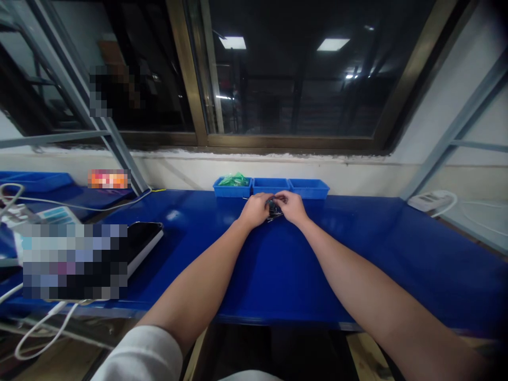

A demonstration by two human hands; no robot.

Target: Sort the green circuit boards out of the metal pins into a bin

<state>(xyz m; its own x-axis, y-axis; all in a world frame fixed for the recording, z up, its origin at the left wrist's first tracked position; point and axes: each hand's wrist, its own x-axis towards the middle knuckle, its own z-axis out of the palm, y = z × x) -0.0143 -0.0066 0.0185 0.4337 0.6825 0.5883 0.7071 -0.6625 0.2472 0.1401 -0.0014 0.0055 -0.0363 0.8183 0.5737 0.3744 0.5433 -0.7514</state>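
Note:
My left hand [255,210] and my right hand [292,207] meet over the far part of the blue table, fingers curled inward. Between them is a cluster of small dark pieces with thin shiny metal bits [274,209], too small to name. The fingers of both hands close in on this cluster from either side, partly hiding it. Just behind the hands stand three joined blue bins: the left bin [216,189] holds green plastic packets [235,180], while the middle bin [272,186] and right bin [311,188] show blue interiors.
At the left of the blue table [273,286] lies a partly blurred black-and-white device [145,241] with white cables [50,317]. A white power strip [431,201] sits at the right end. Grey metal posts [123,153] and a window stand behind.

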